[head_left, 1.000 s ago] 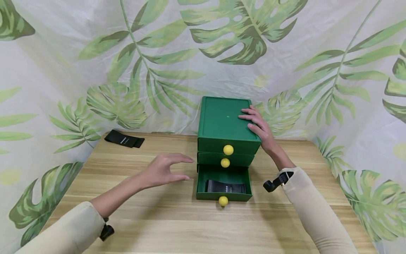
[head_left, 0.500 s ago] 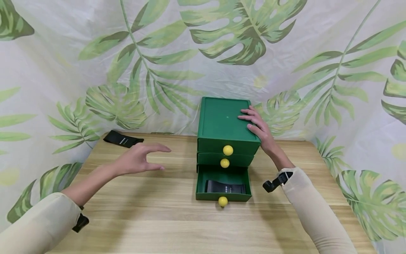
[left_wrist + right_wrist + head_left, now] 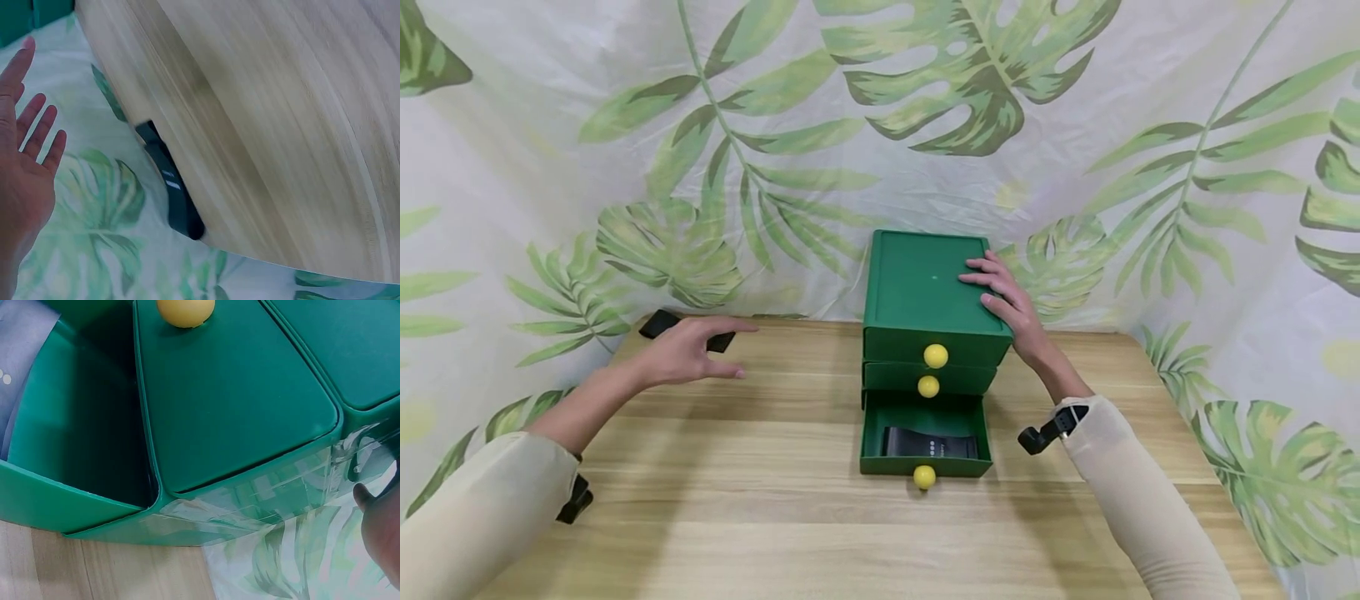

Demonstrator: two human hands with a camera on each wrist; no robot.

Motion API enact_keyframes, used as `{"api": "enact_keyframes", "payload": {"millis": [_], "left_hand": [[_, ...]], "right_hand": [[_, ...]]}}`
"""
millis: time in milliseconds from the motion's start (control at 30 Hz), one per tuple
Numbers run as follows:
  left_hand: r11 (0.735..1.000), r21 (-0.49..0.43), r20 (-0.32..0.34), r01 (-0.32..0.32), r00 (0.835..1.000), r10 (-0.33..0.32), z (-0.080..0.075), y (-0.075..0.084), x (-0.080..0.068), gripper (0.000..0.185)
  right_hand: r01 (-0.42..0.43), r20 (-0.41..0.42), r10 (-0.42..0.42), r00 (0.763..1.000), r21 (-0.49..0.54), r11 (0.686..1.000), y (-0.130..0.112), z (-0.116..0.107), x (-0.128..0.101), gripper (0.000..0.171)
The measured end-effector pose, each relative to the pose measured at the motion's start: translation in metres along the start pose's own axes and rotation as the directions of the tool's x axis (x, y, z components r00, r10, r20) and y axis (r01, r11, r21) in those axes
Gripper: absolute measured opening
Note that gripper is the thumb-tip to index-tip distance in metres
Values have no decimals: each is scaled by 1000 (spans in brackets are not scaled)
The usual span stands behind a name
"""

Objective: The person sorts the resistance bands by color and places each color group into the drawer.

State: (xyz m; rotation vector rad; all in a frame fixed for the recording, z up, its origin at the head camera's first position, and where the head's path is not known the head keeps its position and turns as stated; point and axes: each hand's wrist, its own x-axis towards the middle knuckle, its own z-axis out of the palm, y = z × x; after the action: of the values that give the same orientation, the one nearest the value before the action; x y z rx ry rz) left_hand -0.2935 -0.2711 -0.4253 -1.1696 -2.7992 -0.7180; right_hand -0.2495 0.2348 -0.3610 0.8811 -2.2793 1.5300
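A green three-drawer cabinet (image 3: 925, 279) with yellow ball knobs stands at the back of the table. Its bottom drawer (image 3: 883, 466) is pulled out, and a black flat loop band (image 3: 910, 442) with white print lies inside. My right hand (image 3: 1013, 312) rests on the top right edge of the cabinet. Over at the far left, my left hand (image 3: 679, 352) hovers with thumb and fingers spread, holding nothing. Behind it in the head view, a second black flat loop band (image 3: 174, 184) lies folded at the table's back left edge, partly hidden by the fingers.
The wooden table (image 3: 760, 517) runs up to a leaf-patterned cloth (image 3: 820, 200) at the back and sides. The upper two drawers are closed. Clear tape (image 3: 250, 506) shows along the cabinet's side.
My left hand has moved left and back, from beside the open drawer to the loop band at the table's back left. The right hand stays on the cabinet.
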Motion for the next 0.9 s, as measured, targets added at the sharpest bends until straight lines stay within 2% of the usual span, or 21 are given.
{"api": "enact_keyframes", "payload": {"millis": [167,400,533,700,767,900], "left_hand": [[998,-31,1,46,999,-46,1,-23,-4,71],[996,-19,-10,88,996,-88,7,-53,-7,75],[990,-50,-5,135,991,-136,10,-67,-11,75],[985,-58,32,161,987,-160,12,-78,-13,78],[979,-62,51,192,981,-189,14,-81,-13,82],[958,-66,80,278,959,-273,18,-86,-15,89]], "right_hand": [[5,-5,-5,1000,-5,1000,1,0,0,36],[14,-11,-14,1000,-4,1000,2,1,0,35],[14,-6,-14,1000,-5,1000,0,1,1,35],[5,-8,-5,1000,-5,1000,-1,1,2,36],[-1,-9,1,1000,-7,1000,-1,1,2,36],[-7,-8,7,1000,-7,1000,-1,0,1,36]]}}
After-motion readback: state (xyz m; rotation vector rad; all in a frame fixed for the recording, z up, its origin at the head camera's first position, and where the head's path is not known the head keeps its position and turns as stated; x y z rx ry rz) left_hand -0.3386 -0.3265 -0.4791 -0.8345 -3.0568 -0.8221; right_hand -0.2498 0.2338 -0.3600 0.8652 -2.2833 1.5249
